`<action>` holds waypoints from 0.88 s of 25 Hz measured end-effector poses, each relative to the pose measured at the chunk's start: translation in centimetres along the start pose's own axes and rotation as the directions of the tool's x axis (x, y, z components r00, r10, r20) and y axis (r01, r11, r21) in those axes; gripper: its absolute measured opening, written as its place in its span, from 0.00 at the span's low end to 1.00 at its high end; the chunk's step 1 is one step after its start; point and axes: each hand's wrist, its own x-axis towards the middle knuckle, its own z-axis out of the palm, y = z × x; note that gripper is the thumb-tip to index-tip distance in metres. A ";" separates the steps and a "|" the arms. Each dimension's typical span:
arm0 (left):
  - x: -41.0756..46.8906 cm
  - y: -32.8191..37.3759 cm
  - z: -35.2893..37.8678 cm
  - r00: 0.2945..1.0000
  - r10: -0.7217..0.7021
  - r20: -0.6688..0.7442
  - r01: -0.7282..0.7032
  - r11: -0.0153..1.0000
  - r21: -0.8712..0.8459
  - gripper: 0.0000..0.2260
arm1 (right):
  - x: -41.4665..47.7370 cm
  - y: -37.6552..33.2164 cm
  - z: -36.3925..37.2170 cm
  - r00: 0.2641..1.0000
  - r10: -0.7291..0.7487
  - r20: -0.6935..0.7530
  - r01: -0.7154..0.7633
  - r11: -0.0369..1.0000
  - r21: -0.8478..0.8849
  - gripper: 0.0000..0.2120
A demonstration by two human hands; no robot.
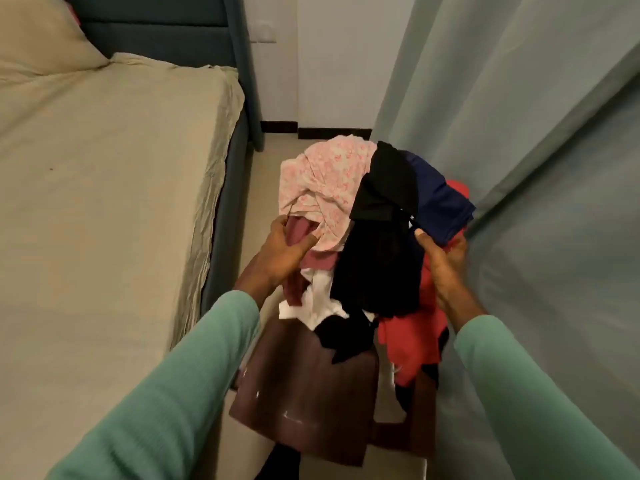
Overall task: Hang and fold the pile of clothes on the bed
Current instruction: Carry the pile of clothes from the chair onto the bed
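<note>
Head view: pile of clothes [377,265] is off the bed [104,168], bunched over a brown stool-like surface [304,386] beside the bed's right edge, near the curtain [519,133]. Left hand [284,251] grips the pile's left side at the pink floral piece [322,181]; right hand [446,265] grips the red and navy side. Judgement: the step is carrying, with no folding begun. The next move calls for both grips to hold while the pile swings onto the sheet, because the hanging ends may drop.

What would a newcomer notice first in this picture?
The bundle of mixed clothes held mid-frame, its pink floral garment on top beside a black garment. The left hand and right hand grip it from either side, between the beige bed on the left and a grey-green curtain on the right.
</note>
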 end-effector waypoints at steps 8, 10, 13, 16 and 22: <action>10.5 0.5 3.7 0.997 -0.059 -0.047 0.054 0.993 -0.101 0.51 | 0.4 -4.0 6.0 0.924 0.105 -0.367 -0.130 0.991 -0.043 0.50; 10.9 0.3 5.3 0.997 -0.075 -0.021 0.069 0.973 -0.220 0.52 | 0.6 -3.7 7.4 0.916 0.101 -0.389 -0.091 0.995 0.044 0.52; 11.8 0.7 7.3 0.991 -0.133 0.025 0.134 0.941 -0.312 0.51 | 0.7 -3.8 9.0 0.917 0.196 -0.348 -0.122 0.967 0.225 0.53; 13.0 1.3 8.1 0.981 -0.171 0.091 0.189 0.948 -0.256 0.24 | 1.2 -3.1 8.3 0.954 0.207 -0.218 -0.133 0.941 0.313 0.41; 13.1 6.1 9.0 0.959 -0.222 0.176 0.279 0.855 -0.438 0.07 | 3.2 -5.3 6.6 0.948 0.288 0.137 -0.318 0.808 0.496 0.40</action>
